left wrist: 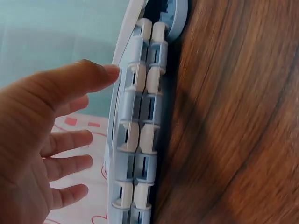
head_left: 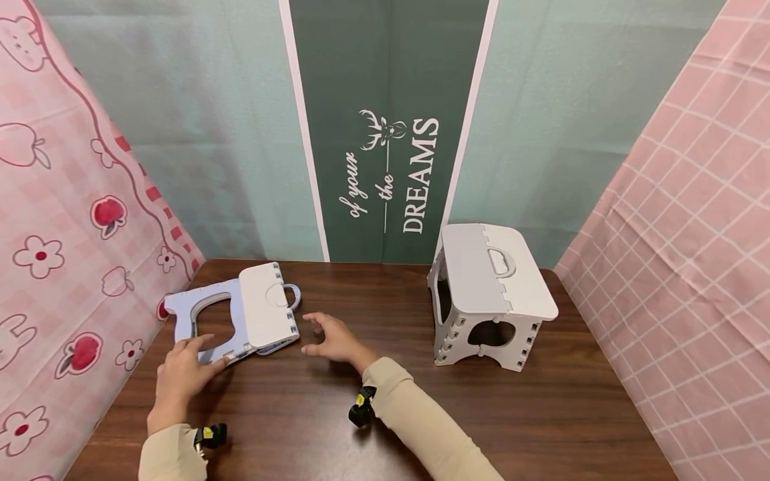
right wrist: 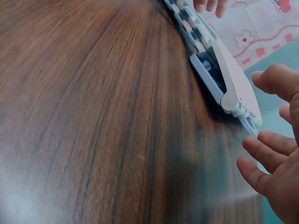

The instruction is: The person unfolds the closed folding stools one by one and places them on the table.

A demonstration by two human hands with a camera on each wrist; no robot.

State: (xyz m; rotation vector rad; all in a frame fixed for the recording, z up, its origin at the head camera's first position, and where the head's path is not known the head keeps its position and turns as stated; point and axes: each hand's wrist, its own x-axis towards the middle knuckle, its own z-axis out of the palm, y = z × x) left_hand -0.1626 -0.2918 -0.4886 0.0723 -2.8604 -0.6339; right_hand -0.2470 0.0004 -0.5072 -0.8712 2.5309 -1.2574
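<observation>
A folded blue-and-white step stool (head_left: 269, 307) lies flat at the left of the table, its blue loop handle (head_left: 294, 296) pointing right. My left hand (head_left: 180, 375) is over the stool's near left corner, fingers spread and relaxed. In the left wrist view, the thumb (left wrist: 77, 79) is right at the stool's edge, beside a row of blue and white hinges (left wrist: 140, 107). Off the handle end, my right hand (head_left: 338, 342) hovers with thumb and fingers apart, nothing between them. The right wrist view shows its fingers (right wrist: 266, 151) close to that end.
A white step stool (head_left: 529, 280) stands unfolded at the right of the wooden table (head_left: 337, 427). A green curtain with lettering (head_left: 385, 67) hangs behind the far edge. Pink patterned cloths flank the left (head_left: 66, 267) and right (head_left: 680, 267) sides.
</observation>
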